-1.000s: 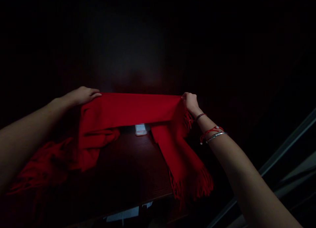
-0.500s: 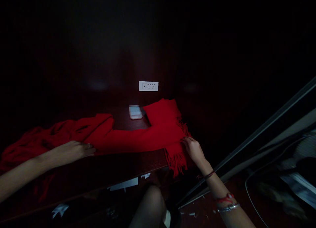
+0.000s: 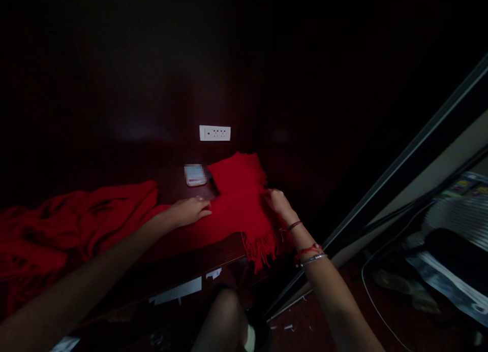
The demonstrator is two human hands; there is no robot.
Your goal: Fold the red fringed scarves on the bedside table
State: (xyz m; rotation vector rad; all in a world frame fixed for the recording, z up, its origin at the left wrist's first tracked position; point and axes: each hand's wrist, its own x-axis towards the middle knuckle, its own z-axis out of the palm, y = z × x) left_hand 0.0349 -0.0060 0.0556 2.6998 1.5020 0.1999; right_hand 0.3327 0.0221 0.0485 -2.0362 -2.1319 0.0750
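A red fringed scarf [image 3: 229,207] stretches along a dark wooden shelf. Its right end is laid out flat, with one layer across another and tassels hanging over the front edge. To the left it becomes a loose, crumpled heap. My left hand [image 3: 190,211] rests on the flat middle stretch, fingers extended and the thumb apart. At the right edge, my right hand [image 3: 277,202] has its fingers closed on the scarf's border; the fingertips are partly lost in the dark red cloth.
Behind the scarf lies a small pale, blurred flat item [image 3: 195,174]. A white socket plate [image 3: 215,133] is on the dark back wall. A metal-edged frame [image 3: 366,210] slants along the right. White papers [image 3: 179,290] show below the shelf edge, and a cable [image 3: 366,286] runs over the floor.
My left hand has slid right along the scarf, towards its flat end. My right hand has moved slightly up along the right edge. The view has shifted a little to the right.
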